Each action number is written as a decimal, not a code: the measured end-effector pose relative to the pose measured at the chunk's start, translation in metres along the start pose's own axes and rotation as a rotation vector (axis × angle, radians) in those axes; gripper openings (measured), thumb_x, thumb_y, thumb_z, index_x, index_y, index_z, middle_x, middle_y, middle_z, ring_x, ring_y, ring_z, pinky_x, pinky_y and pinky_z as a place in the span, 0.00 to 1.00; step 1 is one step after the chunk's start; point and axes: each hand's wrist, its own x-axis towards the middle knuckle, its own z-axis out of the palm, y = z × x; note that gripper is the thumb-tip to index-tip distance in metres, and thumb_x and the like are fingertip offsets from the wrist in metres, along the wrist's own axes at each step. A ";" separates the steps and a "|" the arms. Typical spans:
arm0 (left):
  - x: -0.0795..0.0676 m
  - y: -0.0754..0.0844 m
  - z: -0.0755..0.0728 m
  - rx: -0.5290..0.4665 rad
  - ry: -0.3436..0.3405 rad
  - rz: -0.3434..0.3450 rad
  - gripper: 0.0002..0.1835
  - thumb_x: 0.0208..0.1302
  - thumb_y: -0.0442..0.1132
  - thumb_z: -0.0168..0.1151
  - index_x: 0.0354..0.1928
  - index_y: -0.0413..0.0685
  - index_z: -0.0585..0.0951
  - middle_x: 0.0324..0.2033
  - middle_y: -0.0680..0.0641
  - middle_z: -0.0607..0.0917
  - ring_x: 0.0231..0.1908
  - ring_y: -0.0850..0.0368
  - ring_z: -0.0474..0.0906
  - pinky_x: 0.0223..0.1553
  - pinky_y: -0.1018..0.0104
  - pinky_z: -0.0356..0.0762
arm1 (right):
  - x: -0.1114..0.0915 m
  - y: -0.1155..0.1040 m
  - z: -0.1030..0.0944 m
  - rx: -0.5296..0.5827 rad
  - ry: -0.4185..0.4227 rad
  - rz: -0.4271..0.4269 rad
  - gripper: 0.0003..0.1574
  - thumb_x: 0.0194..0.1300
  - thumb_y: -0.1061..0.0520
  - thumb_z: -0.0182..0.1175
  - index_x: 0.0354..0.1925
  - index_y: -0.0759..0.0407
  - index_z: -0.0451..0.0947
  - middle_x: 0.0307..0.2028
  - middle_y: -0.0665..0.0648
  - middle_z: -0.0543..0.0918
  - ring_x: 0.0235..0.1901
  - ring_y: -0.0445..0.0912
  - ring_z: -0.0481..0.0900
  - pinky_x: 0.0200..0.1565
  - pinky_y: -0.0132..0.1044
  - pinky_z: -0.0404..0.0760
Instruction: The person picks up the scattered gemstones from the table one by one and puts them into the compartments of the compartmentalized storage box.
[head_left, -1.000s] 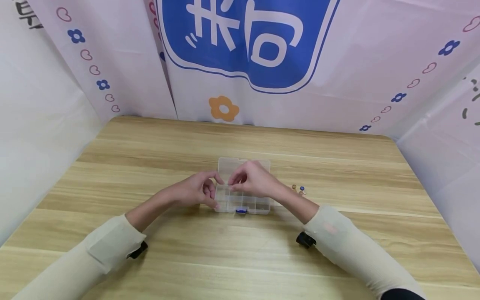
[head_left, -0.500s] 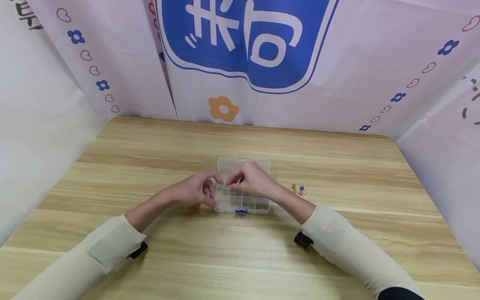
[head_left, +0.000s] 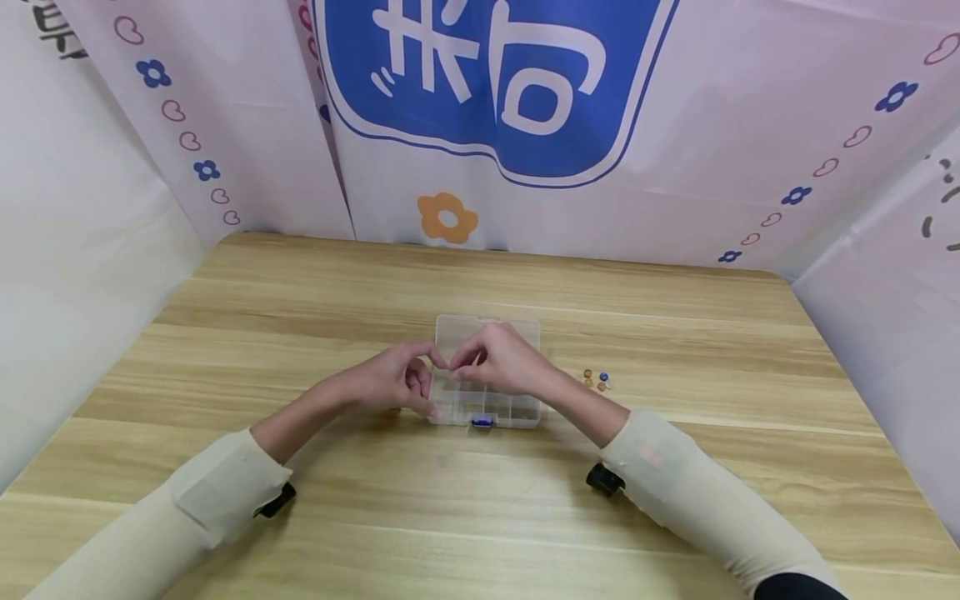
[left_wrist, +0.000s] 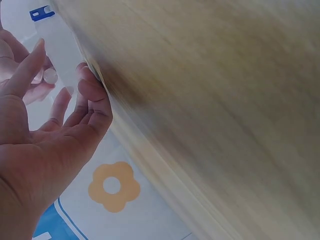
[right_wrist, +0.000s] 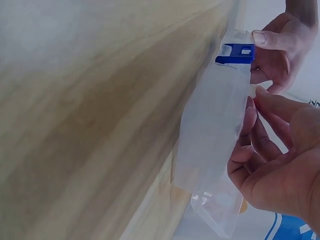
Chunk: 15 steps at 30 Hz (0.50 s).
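Note:
A clear plastic compartment box [head_left: 497, 408] lies on the table with its lid [head_left: 450, 333] open toward the back and a blue latch [head_left: 482, 422] at the front. My left hand [head_left: 393, 377] holds the box by its left end, thumb at the front corner and index finger at the back of the tray. Over the back-left compartments, my right hand [head_left: 504, 358] pinches a small round whitish bead [left_wrist: 50, 76] between thumb and fingertips. In the right wrist view the right hand [right_wrist: 285, 155] sits along the box's near upper edge, with the left thumb [right_wrist: 267, 40] beyond the latch.
To the right of the box lie several small beads, among them a blue bead [head_left: 603, 377] and an amber bead [head_left: 588, 373]. The wooden table [head_left: 480, 517] ends at the back against a printed cloth [head_left: 637, 225].
My right hand has shifted slightly left over the box, its fingertips now close to the left index finger. The left hand and the box have stayed in place.

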 end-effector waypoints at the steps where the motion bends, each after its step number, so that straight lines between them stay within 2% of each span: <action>1: 0.000 0.000 0.000 0.000 0.000 0.000 0.29 0.55 0.26 0.77 0.56 0.31 0.72 0.26 0.47 0.80 0.28 0.56 0.73 0.31 0.70 0.72 | 0.000 0.000 0.000 -0.001 -0.001 0.001 0.05 0.66 0.64 0.70 0.40 0.65 0.90 0.36 0.56 0.91 0.32 0.45 0.88 0.32 0.30 0.83; 15: 0.000 0.000 0.000 -0.002 -0.001 -0.009 0.29 0.56 0.27 0.76 0.57 0.31 0.72 0.27 0.47 0.80 0.28 0.56 0.73 0.31 0.69 0.73 | -0.001 -0.002 0.000 -0.031 -0.009 0.004 0.04 0.66 0.64 0.70 0.39 0.65 0.90 0.34 0.55 0.91 0.31 0.41 0.87 0.33 0.30 0.82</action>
